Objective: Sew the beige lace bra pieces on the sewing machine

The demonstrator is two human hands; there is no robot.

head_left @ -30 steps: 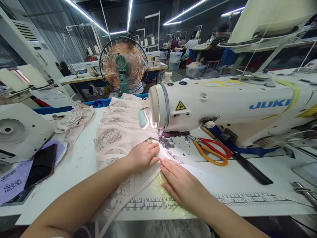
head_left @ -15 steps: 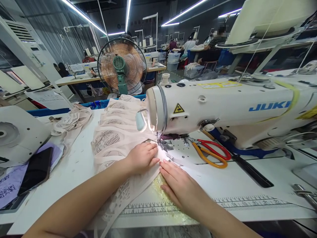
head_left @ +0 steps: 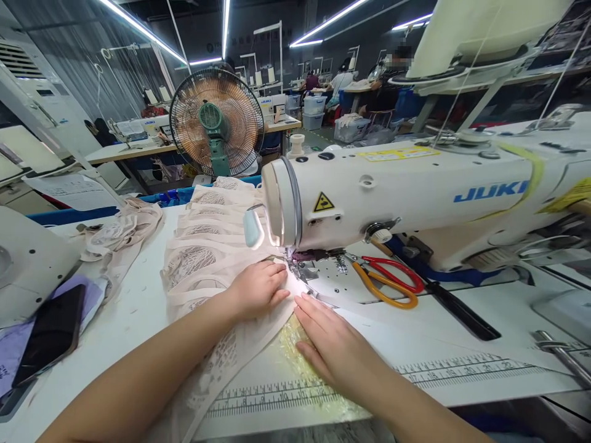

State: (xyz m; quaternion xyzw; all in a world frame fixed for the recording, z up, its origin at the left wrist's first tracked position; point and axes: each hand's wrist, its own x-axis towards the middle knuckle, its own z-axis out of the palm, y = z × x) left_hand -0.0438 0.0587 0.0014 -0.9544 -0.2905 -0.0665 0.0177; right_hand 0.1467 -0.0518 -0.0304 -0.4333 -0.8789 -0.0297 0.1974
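Note:
A pale beige lace bra lies on the table beneath a JUKI sewing machine, its edge running up to the presser foot. My left hand rests palm down on the fabric just left of the foot, fingers slightly bent and thumb apart. Close by on the right, my right hand lies flat with fingers stretched out, its fingertips at the fabric's edge. Neither hand visibly grasps the cloth. Behind my left hand, several joined bra pieces are spread in a row.
Orange-and-red handled scissors and a black-handled tool lie right of the needle area. A printed ruler runs along the front edge. At left are a phone and more lace pieces. A fan stands behind.
The whole view has shifted slightly, so the machine and table appear further left. Both hands keep nearly the same place by the presser foot, and the fabric looks little changed.

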